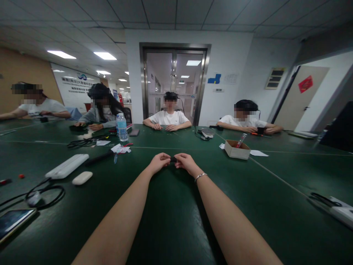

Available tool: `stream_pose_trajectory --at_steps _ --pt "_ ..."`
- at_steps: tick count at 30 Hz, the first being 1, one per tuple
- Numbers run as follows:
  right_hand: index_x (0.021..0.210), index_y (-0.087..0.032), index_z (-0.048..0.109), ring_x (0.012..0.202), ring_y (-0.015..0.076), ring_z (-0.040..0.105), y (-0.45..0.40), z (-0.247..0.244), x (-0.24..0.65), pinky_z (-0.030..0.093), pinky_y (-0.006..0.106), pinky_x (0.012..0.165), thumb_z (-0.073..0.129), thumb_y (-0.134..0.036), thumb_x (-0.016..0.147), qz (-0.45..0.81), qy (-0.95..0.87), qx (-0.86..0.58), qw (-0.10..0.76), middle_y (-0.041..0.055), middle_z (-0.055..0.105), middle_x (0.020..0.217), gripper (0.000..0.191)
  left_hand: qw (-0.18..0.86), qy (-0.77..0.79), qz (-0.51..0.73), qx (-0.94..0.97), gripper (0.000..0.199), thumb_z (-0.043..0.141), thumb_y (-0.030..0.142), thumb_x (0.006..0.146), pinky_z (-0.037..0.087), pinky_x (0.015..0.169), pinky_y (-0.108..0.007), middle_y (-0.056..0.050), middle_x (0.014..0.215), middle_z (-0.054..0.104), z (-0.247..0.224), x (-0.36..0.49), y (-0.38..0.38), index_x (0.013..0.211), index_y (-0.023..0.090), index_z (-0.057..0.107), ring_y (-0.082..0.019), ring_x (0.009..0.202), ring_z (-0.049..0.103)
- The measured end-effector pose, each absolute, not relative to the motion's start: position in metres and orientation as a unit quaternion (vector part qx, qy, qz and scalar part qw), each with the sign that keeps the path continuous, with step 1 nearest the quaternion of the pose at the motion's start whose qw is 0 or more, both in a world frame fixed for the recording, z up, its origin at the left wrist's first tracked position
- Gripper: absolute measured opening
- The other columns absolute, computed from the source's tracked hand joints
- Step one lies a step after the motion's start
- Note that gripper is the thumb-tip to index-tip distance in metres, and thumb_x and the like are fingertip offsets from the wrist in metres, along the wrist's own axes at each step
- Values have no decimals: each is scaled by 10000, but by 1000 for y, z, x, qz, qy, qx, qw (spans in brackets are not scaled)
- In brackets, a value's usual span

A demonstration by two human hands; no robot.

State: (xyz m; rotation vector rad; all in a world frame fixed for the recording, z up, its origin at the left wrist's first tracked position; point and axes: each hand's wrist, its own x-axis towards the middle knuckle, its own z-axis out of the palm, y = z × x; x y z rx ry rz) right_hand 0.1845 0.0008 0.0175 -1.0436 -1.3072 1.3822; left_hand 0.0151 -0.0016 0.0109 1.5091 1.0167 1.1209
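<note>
Both hands met over the green surface [176,206], near the middle of the view, each with its grip drawn nearly closed. The left hand [159,163] pinched one end of a small black piece [173,159] between thumb and fingers, and the right hand [188,164] pinched the other end the same way. The fingertips of the two hands stood close to each other, with only a short stretch of the piece showing between them. A silver bracelet [200,177] circled the right wrist.

The piece looked dark and narrow, and lay roughly level from one hand to the other. Its ends were hidden by the fingers, and it was too small to tell its exact shape or whether its underside touched the surface.

To the right of the hands stood an open cardboard box [237,152], well apart from them, with a slim item [241,140] leaning up out of it. To the left lay a white oval case [82,178] just beside a long white block [67,166]. Farther back, a water bottle [121,127] stood upright.
</note>
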Motion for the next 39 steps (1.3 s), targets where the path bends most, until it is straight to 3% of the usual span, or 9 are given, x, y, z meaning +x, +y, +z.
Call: stream_pose_trajectory --at_steps 9,14,18,22,27,29,33,36,39 --pt "828 -111 537 332 76 473 5 16 188 320 123 269 441 -271 917 516 -592 -448 427 -2 551 463 207 439 384 487 650 304 751 275 565 446 803 -334 -80 842 657 14 12 -3 793 121 621 -171 793 599" --pt "992 -137 472 374 75 502 3 17 194 331 114 295 637 -182 783 557 -594 -407 414 9 629 583 271 443 393 494 637 316 745 291 574 447 804 -343 -77 825 663 12 11 -1 816 126 625 -176 790 606" --pt "861 -121 491 292 38 385 2 18 198 248 108 252 621 -258 804 560 -608 -419 376 25 623 554 197 449 388 483 644 301 745 277 576 441 819 -348 -82 862 664 13 10 -3 809 129 626 -182 819 605" --pt "741 -106 520 316 54 436 2 19 197 298 120 255 529 -404 857 549 -611 -442 361 48 609 538 320 454 388 479 644 288 741 263 580 435 834 -355 -80 884 664 15 10 -4 813 136 627 -188 839 604" --pt "918 -137 514 389 67 514 1 19 200 372 113 305 727 -211 704 569 -605 -405 381 15 645 644 310 455 383 477 647 305 743 266 579 438 835 -355 -82 859 663 12 9 -2 824 126 627 -185 826 606" --pt "822 -110 540 371 57 497 1 20 200 354 106 291 684 -260 757 571 -605 -418 365 32 633 617 217 457 376 470 654 311 748 265 574 438 836 -355 -79 854 663 11 9 -1 825 127 629 -184 824 608" --pt "704 -79 549 359 74 511 -2 25 198 392 128 302 520 -371 876 575 -588 -455 342 65 603 547 341 458 378 466 656 317 748 265 573 439 836 -358 -79 869 664 13 9 -2 835 132 628 -188 840 608" --pt "881 -106 525 412 95 561 -5 26 198 458 146 370 635 -261 811 605 -573 -420 359 43 629 601 202 452 386 470 653 312 743 270 580 440 832 -362 -83 870 666 14 9 -3 835 131 629 -188 833 608" --pt "901 -125 504 439 90 574 -5 26 200 475 142 402 702 -156 742 616 -576 -392 368 31 641 633 255 450 385 467 657 300 739 263 583 439 835 -360 -79 855 666 14 9 -4 829 131 632 -185 825 608"
